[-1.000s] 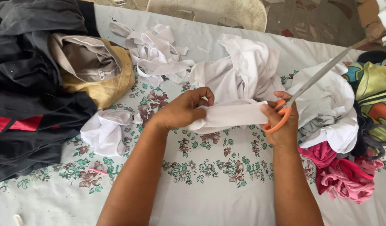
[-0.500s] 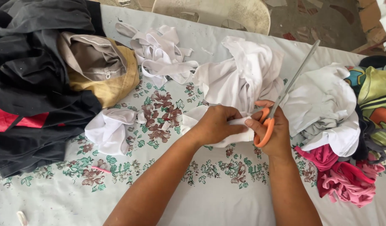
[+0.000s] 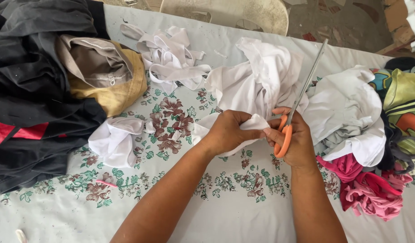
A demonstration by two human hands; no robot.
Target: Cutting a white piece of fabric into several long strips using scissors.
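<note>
Head view: my left hand (image 3: 228,131) grips the white cloth (image 3: 254,123) on the tabletop (image 3: 225,211). My right hand (image 3: 294,140) holds the closed scissors (image 3: 292,112), blades pointing away. Judgement: bunch the cloth tight and keep fingers clear of blades.

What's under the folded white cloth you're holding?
The flowered tablecloth shows around the white cloth. The left hand covers most of it, so anything directly beneath cannot be seen.
</note>
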